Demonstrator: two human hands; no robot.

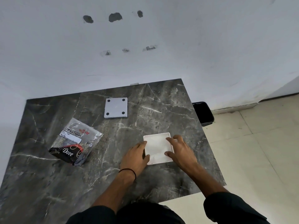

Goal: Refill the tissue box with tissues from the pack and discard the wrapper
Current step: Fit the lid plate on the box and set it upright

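A white square tissue box (157,147) lies open-side up on the dark marble table (169,104), with white tissues inside it. My left hand (135,156) rests against its left side, fingers spread on the rim. My right hand (180,151) presses on its right side, fingers spread over the tissues. The box's flat white panel (116,107), with black round feet at its corners, lies apart toward the wall. The clear plastic wrapper (76,142), flattened, with a dark printed patch at its near end, lies at the left of the table.
A black bin (203,113) stands on the floor beyond the table's right edge, by the white wall (145,46). Pale floor tiles (258,151) run along the right. The table's right edge is close to my right hand.
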